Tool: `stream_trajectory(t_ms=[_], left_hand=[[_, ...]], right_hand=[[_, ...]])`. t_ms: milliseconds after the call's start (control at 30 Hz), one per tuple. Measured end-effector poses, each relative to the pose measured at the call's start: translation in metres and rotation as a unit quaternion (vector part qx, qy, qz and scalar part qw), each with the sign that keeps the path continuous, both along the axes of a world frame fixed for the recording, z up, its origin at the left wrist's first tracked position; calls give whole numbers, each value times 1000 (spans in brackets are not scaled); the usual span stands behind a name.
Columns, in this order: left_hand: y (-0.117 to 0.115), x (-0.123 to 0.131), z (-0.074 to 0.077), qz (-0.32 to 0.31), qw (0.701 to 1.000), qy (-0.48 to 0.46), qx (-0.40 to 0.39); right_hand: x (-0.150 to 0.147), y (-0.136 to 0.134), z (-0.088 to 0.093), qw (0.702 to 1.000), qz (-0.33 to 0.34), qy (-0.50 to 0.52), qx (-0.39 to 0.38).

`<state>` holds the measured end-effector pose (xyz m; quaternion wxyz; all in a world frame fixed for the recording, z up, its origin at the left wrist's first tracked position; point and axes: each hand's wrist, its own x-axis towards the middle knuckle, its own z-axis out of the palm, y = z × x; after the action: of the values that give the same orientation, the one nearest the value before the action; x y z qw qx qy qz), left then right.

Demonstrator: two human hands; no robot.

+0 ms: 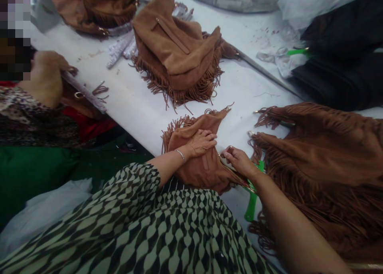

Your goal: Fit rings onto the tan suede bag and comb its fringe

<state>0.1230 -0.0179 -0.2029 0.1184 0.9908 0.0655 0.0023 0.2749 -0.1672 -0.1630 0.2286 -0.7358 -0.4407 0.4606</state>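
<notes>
So here's what I've got on the head view. My left hand (202, 142) is laid flat on the small brown fringed bag (194, 162), fingers stretched out and close together, palm down. Nothing is gripped, it just presses on the suede. There's a thin bracelet (180, 154) on that wrist, and the forearm comes in from the lower left over the patterned dress (155, 234).

My right hand (239, 160) is just beside it, at the bag's right edge. Its fingertips are pinched tight on something small there. I can't tell if that's a zip pull or a bit of trim. The right forearm runs in from the bottom right, crossing a green tool (251, 204) that lies on the white table (134, 102).

The bag sits at the near edge of the table, right in front of me. A big pile of fringed suede (323, 166) is off to the right, and another fringed bag (179, 50) is further back.

At far left, another person's hand (44, 78) rests on a brown piece.
</notes>
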Motion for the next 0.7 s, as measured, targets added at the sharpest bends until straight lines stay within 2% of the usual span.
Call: stream_trajectory(t_ms=[133,200,300,400,467,567,700], left_hand=[[3,-3,-1,22,1000,-10,-5],[4,-5,-2,33,999,-12,-12],[5,-6,-3,33,999,-17,-17],[5,-7,-3,30,999,-22,-21],[6,-8,-3,30,999,-26,-24],[6,-8,-2,27,999,-28,-30],[7,-9,-2,29,999,-23,-39]], right_hand=[[17,-16,18,988,-16,150,-22],[22,-27,25,983,-53,169,-38],[22,-44,34,992,-60,112,-15],[21,-56,42,998,-38,-17,56],[20,-63,44,990,-61,-83,91],[16,-72,45,982,-103,-113,114],[6,-90,50,974,-120,-134,137]])
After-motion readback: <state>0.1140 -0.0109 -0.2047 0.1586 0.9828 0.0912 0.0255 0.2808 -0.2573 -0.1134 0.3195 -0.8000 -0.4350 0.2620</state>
